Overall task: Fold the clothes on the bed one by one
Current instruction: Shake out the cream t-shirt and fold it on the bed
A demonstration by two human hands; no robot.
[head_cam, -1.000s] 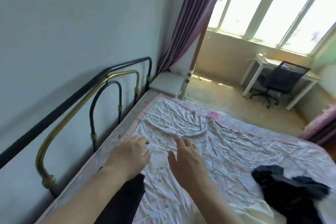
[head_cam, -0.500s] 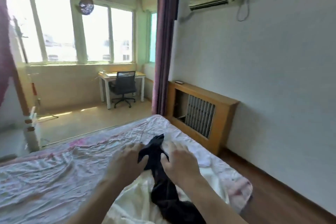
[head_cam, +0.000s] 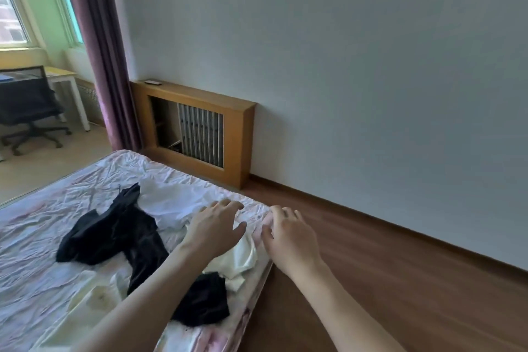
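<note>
From the head view, a bed (head_cam: 43, 226) wears a thin, heavily creased pale sheet with faint pink print. On it a limp black garment (head_cam: 120, 234) sprawls in soft folds, touching a smooth white garment (head_cam: 171, 203) at the bed's corner and a cream cloth (head_cam: 243, 260) bunched near the edge. The left hand (head_cam: 213, 230) hovers over the white fabric, fingers spread and loose, grasping nothing. The right hand (head_cam: 291, 237) hangs beside the mattress edge, fingers relaxed, likewise empty. A slatted wooden radiator cover (head_cam: 205, 128) stands against the wall.
</note>
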